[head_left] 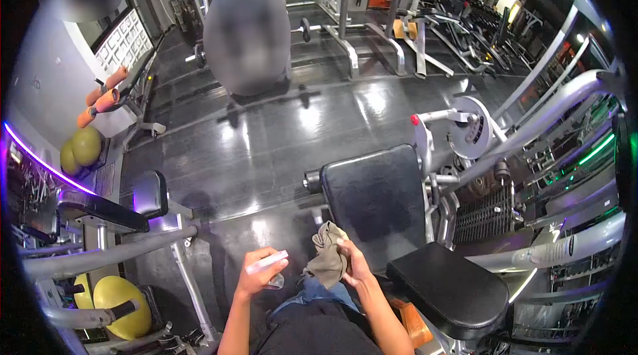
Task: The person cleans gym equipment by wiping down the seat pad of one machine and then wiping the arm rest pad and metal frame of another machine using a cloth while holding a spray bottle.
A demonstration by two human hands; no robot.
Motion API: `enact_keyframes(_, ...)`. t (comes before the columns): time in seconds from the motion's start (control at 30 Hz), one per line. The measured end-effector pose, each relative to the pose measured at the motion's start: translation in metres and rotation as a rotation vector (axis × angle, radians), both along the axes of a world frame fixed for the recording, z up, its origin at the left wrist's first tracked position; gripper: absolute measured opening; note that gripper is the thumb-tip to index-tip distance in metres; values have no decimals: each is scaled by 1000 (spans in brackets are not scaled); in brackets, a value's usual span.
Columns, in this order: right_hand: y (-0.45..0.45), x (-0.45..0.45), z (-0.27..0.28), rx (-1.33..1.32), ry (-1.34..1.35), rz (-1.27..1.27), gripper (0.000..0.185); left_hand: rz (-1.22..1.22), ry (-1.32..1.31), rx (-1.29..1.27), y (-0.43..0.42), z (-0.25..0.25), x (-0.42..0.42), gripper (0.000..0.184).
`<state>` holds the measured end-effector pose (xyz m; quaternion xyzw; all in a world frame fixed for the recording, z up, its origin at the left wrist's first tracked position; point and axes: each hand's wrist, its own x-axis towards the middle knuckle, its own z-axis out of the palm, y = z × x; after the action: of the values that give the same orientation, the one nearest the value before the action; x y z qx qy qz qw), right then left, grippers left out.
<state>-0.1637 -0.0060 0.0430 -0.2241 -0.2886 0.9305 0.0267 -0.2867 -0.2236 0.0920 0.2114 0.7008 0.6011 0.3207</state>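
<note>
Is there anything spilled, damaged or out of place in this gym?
Nothing stands out. The bright patches on the black floor look like light reflections rather than spills, the large black pad shows no visible tear, and the crumpled cloth is in the right hand.

Left of the pad [372,195] and nearer, cloth [327,263] in right hand [357,267]; farther left of the pad, bottle [267,262] in left hand [254,279]. Right of the pad, seat [448,288] on the near side, plate [469,130] on the far side. Well left of the pad and farther off, balls [84,147]. Behind the pad, rack [343,51].
</note>
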Motion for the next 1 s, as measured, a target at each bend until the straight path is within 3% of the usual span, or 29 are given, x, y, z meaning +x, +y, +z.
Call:
enact_keyframes(0.1, -1, -30, 16, -128, 41, 35, 60, 49, -28, 26, 2, 2, -29, 14)
enact_keyframes(0.17, -6, -55, 23, 54, 31, -6, 68, 78, -52, 49, 6, 0, -54, 12)
enact_keyframes(0.23, -6, -79, 17, 54, 6, -72, 73, 66, -117, 94, 10, -6, -80, 11)
enact_keyframes(0.43, 16, -177, -8, 118, -51, -253, 64, 62, -134, 86, 43, -18, -183, 14)
enact_keyframes(0.7, 68, -329, 4, 14, 39, -222, 53, 109, -72, 148, 96, -2, -328, 18)
enact_keyframes(1.0, 117, -456, -3, -95, -29, -140, 42, 182, -29, 205, 114, 12, -456, 4)
